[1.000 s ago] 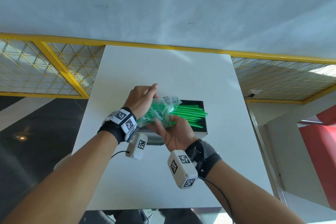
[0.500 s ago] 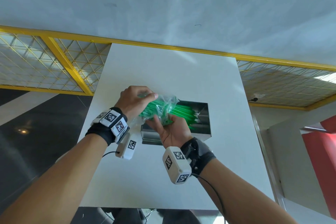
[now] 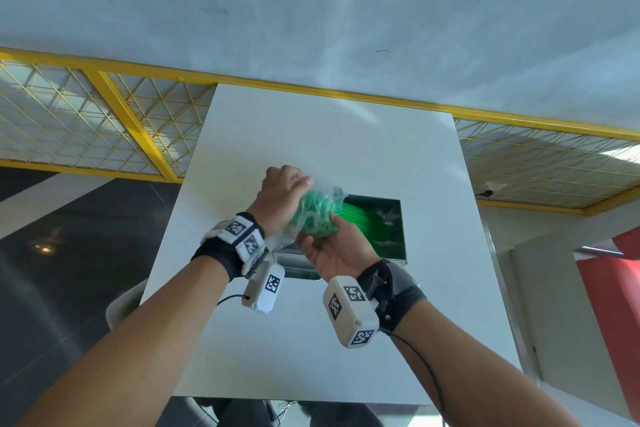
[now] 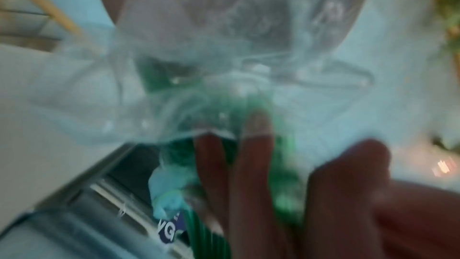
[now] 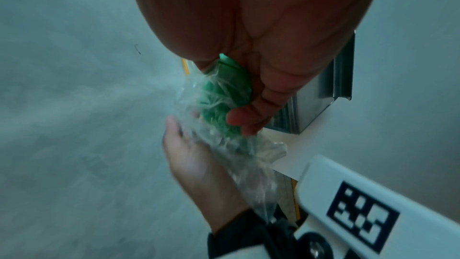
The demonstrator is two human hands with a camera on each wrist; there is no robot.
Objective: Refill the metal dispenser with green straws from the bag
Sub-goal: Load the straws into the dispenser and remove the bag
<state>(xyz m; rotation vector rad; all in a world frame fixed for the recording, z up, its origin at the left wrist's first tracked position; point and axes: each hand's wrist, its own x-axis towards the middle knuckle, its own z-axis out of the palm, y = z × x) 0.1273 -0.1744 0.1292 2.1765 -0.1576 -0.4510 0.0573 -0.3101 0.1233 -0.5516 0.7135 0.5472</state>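
Observation:
A clear plastic bag [image 3: 317, 215] packed with green straws is held over the left end of the open metal dispenser [image 3: 398, 255] on the white table [image 3: 329, 135]. My left hand [image 3: 284, 194] grips the bag's closed end from above. My right hand [image 3: 329, 246] grips the bundle through the bag from below. Green straws [image 3: 363, 215] stick out of the bag's mouth into the dispenser. The right wrist view shows my right fingers [image 5: 248, 119] curled round the bag [image 5: 224, 109], with the dispenser's steel wall [image 5: 331, 78] behind. In the left wrist view the crumpled bag [image 4: 199, 70] fills the frame above the straws [image 4: 206, 239].
The table's far edge meets a yellow railing with wire mesh [image 3: 104, 121]. A pale floor lies beyond it. A red panel [image 3: 616, 305] stands at the right. A chair back [image 3: 124, 305] shows beside the table's left edge.
Both hands have drawn the bag leftward and up, so less of the straw bundle is covered. The straws that stuck out over the dispenser's right edge now lie inside it.

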